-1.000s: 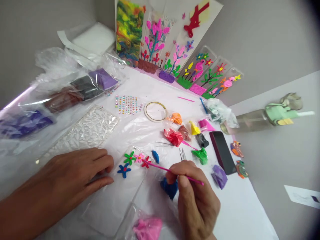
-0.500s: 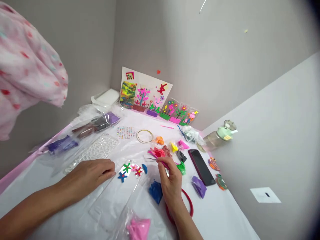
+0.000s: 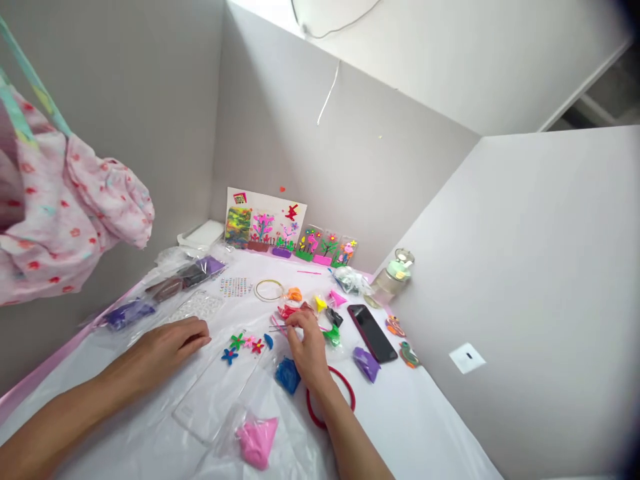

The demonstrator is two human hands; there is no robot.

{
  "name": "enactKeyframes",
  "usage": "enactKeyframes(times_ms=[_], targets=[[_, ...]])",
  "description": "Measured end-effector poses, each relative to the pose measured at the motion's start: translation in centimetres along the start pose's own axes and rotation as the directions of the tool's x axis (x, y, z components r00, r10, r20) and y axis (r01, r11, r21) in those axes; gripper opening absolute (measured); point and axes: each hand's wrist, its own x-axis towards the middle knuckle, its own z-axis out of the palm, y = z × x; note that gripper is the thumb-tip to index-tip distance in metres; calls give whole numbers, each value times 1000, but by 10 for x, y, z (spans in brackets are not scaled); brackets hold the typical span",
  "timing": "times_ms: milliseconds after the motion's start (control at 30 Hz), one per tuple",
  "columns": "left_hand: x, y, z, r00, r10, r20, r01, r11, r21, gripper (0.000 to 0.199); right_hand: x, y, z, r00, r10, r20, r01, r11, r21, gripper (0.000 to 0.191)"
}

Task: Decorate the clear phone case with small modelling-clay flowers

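My left hand (image 3: 176, 343) rests with curled fingers on the plastic-covered table, at the left edge of a clear case (image 3: 213, 393). Whether it holds anything is hidden. Near the case's top lie a green clay flower (image 3: 237, 341), a blue one (image 3: 229, 356), a pink one and a red one (image 3: 257, 347), beside a small blue clay piece (image 3: 269, 341). My right hand (image 3: 306, 343) is closed on thin metal tweezers (image 3: 278, 328), whose tips point left. It is just above a blue clay packet (image 3: 287, 375) and beside red clay (image 3: 289, 311).
A phone (image 3: 373, 333), purple clay (image 3: 367, 364) and a red ring (image 3: 354, 400) lie to the right. Pink clay (image 3: 257, 441) is in front. Decorated cards (image 3: 267, 227) lean on the back wall, a jar (image 3: 390, 283) stands right, and patterned cloth (image 3: 75, 213) hangs left.
The view has tilted upward, so more wall and ceiling show and the table things look smaller and lower. My hands keep about the same places over the table, tweezers still held.
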Motion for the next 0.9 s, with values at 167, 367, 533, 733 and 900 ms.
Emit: enactKeyframes(times_ms=[167,367,533,733,900], targets=[[23,-9,-27,992,73,-106,-72,997,12,45,2,-5,-2,1000,-3,-25,3,1000,-3,17],[77,1,-41,968,154,-197,-149,988,40,52,7,-6,-5,997,47,-57,-47,999,3,29],[82,1,-2,969,236,-75,-235,972,28,47,11,3,-5,993,103,-50,-102,995,12,32],[75,-22,38,959,272,-83,-272,962,11,46,9,2,-5,991,137,6,-137,991,7,32],[71,-33,42,953,283,-109,-285,958,-9,49,12,-3,-21,976,112,186,-109,994,-28,25]])
